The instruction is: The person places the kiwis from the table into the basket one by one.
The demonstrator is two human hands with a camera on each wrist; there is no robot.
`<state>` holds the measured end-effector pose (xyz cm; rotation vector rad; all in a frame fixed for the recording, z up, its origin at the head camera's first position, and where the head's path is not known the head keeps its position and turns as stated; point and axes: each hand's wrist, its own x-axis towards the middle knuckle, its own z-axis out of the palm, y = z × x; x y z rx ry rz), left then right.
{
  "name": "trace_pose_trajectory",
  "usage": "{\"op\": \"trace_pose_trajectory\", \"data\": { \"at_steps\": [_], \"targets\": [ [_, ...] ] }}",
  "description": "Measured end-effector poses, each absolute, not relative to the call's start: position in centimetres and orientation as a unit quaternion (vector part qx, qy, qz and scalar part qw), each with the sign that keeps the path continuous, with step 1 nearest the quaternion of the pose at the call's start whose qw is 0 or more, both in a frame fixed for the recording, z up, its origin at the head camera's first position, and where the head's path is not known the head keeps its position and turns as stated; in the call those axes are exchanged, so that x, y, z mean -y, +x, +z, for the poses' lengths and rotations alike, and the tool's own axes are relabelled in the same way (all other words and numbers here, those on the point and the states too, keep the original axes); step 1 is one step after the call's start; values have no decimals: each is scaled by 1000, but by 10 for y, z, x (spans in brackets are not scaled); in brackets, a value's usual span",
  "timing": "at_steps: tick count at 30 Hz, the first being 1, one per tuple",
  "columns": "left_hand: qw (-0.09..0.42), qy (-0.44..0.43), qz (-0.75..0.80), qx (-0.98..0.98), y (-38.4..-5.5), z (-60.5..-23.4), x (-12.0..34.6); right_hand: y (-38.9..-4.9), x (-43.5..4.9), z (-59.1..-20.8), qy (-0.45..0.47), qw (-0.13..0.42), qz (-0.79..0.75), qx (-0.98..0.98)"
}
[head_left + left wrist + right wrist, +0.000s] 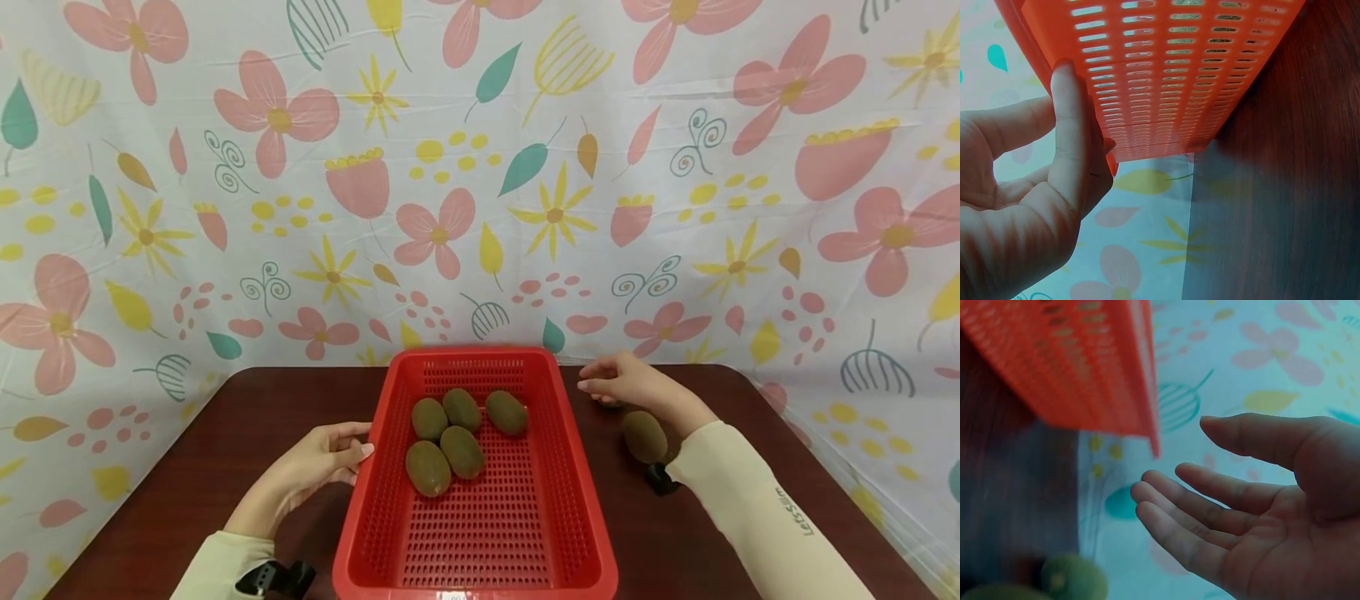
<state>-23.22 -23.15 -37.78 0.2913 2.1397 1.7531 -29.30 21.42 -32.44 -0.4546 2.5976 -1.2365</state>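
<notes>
A red plastic basket (592, 508) with slotted walls stands on the dark table, with several brown kiwis (462, 452) gathered in its far half. My left hand (318, 458) touches the outside of its left rim; in the left wrist view, fairly straight fingers (1069, 119) lie against the wall. To the right of the basket hovers my right hand (626, 385), palm and fingers spread with nothing held. Under it a kiwi (612, 404) shows only a sliver. Another kiwi (645, 437) lies beside the right wrist. Two kiwis appear low in the right wrist view, one greenish kiwi (1074, 577) most visible.
A white cloth (442, 275) printed with flowers and leaves hangs behind the table (292, 400) and along both sides. Dark wrist straps and camera mounts sit at both cuffs. The basket's right rim stands between my right hand and the kiwis inside.
</notes>
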Motion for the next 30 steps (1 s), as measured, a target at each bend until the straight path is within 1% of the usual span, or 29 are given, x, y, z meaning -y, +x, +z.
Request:
{"op": "trace_pose_trajectory", "data": {
  "at_steps": [7, 16, 22, 30],
  "targets": [
    [182, 103, 620, -756, -233, -380, 232, -295, -245, -344, -127, 76, -409, -901],
    [185, 109, 625, -750, -234, -379, 234, -295, -276, -360, -102, 59, -357, -927],
    [182, 109, 623, -753, -234, -379, 234, -296, -289, -370, -98, 85, -351, -927],
    [182, 106, 621, -755, -233, -379, 233, -293, -293, -380, -76, 115, -352, -926]
  ]
}}
